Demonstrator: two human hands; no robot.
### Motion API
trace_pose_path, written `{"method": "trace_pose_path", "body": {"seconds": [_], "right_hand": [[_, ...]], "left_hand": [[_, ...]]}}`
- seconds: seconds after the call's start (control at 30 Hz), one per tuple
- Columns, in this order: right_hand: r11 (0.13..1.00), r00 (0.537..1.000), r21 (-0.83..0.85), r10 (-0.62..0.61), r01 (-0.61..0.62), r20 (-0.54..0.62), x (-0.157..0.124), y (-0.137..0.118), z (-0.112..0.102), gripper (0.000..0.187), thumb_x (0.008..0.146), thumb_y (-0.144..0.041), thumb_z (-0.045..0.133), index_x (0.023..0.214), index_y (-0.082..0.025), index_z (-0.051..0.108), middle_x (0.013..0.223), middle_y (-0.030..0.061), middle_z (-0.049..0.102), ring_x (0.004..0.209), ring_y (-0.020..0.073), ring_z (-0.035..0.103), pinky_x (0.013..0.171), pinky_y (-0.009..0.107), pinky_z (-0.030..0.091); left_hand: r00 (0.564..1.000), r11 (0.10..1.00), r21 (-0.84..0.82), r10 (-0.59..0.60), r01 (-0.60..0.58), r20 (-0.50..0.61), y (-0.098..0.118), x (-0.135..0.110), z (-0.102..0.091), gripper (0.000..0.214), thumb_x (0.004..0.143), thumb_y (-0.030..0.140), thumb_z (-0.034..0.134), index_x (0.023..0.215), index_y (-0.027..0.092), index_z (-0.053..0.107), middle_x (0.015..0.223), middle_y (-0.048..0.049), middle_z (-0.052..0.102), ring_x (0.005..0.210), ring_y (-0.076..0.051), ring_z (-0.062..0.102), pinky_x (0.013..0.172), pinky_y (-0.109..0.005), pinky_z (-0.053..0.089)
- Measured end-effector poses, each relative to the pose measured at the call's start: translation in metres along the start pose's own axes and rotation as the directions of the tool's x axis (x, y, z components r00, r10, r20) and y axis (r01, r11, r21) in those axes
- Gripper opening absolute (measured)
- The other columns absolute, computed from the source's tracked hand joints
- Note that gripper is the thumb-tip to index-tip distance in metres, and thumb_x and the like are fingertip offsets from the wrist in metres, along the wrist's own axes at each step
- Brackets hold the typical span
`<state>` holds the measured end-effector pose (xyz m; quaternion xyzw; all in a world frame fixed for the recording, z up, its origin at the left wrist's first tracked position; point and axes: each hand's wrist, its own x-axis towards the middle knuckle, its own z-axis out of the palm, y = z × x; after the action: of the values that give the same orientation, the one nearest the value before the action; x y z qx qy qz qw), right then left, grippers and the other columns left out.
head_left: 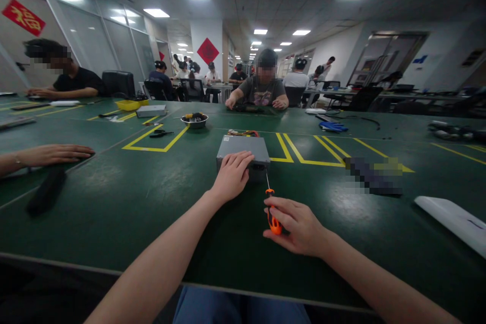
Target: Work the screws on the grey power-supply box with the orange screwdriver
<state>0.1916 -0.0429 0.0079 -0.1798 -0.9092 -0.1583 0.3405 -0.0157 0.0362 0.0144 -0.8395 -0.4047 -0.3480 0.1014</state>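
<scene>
While the left hand (232,176) lies spread flat on top of the grey sheet-metal box (243,148), its grip open and bearing down, the right hand (296,225) has an orange-handled screwdriver (272,217) closed tight in its fingers, shaft angled up toward the near face of the box. Is the tip touching the metal? Can't quite tell from this angle! The box sits squarely on the green bench (114,228), within easy reach of both hands, and so far its top cover is on, with no panel lying off to the side. A bundle of coloured wires (243,133) pokes out at the far end, and the inside of the box looks not yet opened up. Further out, a steel bowl (194,120) holds small parts, a yellow tray (129,105) sits near a flat grey box (151,110), blue gloves (333,126) lie to the right, and across the bench a co-worker (261,88) bends over something dark.
</scene>
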Motion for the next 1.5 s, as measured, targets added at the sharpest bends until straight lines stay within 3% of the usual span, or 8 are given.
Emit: {"method": "trace_pose_path", "body": {"seconds": [0.13,0.27,0.47,0.63,0.8,1.1,1.5], "right_hand": [[0.997,0.998,0.064,0.047,-0.049,0.033,-0.003,0.001,-0.002,0.040,0.084,-0.041,0.053,0.112,-0.014,0.045,0.108,0.0170,0.059,0.097,0.0227,0.061,0.074,0.034,0.054],[1.000,0.995,-0.016,-0.011,0.012,0.096,0.000,0.000,-0.008,0.034,0.086,-0.032,0.049,0.115,-0.016,0.049,0.109,0.0160,0.058,0.098,0.0226,0.060,0.074,0.034,0.053],[1.000,0.998,-0.008,0.027,-0.028,-0.065,-0.002,0.003,-0.004,0.032,0.082,-0.033,0.058,0.107,-0.016,0.047,0.102,0.0150,0.060,0.086,0.0205,0.063,0.067,0.032,0.055],[0.998,0.996,0.000,0.059,-0.059,-0.073,-0.005,0.005,-0.005,0.030,0.082,-0.031,0.058,0.107,-0.017,0.046,0.104,0.0145,0.060,0.084,0.0198,0.065,0.066,0.032,0.056],[1.000,0.993,0.011,-0.008,0.009,-0.115,-0.003,0.004,-0.006,0.033,0.081,-0.028,0.059,0.108,-0.015,0.046,0.102,0.0149,0.061,0.088,0.0202,0.064,0.069,0.032,0.056],[0.999,0.999,0.002,-0.050,0.050,-0.018,0.004,0.001,0.005,0.032,0.085,-0.031,0.054,0.109,-0.013,0.044,0.104,0.0170,0.061,0.095,0.0210,0.062,0.074,0.032,0.056],[0.998,0.999,-0.019,-0.051,0.051,0.017,0.008,0.000,0.009,0.030,0.085,-0.032,0.054,0.107,-0.013,0.047,0.105,0.0168,0.061,0.096,0.0209,0.062,0.075,0.032,0.054]], "left_hand": [[1.000,1.000,-0.006,0.001,-0.001,-0.002,0.000,0.000,0.000,0.042,0.085,0.013,0.041,0.126,0.023,0.044,0.133,-0.0046,0.048,0.125,-0.018,0.039,0.104,-0.039,0.029],[1.000,1.000,-0.006,0.003,-0.003,0.000,0.001,0.000,-0.001,0.042,0.085,0.013,0.041,0.126,0.022,0.043,0.133,-0.0042,0.048,0.125,-0.018,0.039,0.104,-0.038,0.029],[1.000,1.000,-0.005,0.002,-0.002,-0.001,0.000,0.000,-0.001,0.041,0.085,0.013,0.040,0.125,0.021,0.044,0.133,-0.0041,0.048,0.126,-0.017,0.039,0.105,-0.037,0.028],[1.000,1.000,-0.007,-0.004,0.004,0.000,0.001,0.000,-0.001,0.041,0.085,0.013,0.040,0.125,0.022,0.044,0.133,-0.0041,0.048,0.126,-0.018,0.039,0.104,-0.038,0.028],[1.000,1.000,0.002,-0.001,0.001,0.003,0.000,0.000,-0.001,0.040,0.086,0.014,0.040,0.125,0.021,0.044,0.134,-0.0043,0.048,0.126,-0.018,0.039,0.104,-0.037,0.028],[1.000,1.000,0.015,0.002,-0.002,-0.008,0.000,0.000,0.002,0.042,0.084,0.013,0.041,0.124,0.022,0.044,0.133,-0.0034,0.049,0.125,-0.017,0.039,0.104,-0.037,0.028],[1.000,1.000,0.025,0.000,0.000,-0.008,0.000,-0.001,0.000,0.041,0.085,0.014,0.041,0.125,0.021,0.044,0.133,-0.0030,0.048,0.125,-0.017,0.039,0.104,-0.036,0.027]]}}
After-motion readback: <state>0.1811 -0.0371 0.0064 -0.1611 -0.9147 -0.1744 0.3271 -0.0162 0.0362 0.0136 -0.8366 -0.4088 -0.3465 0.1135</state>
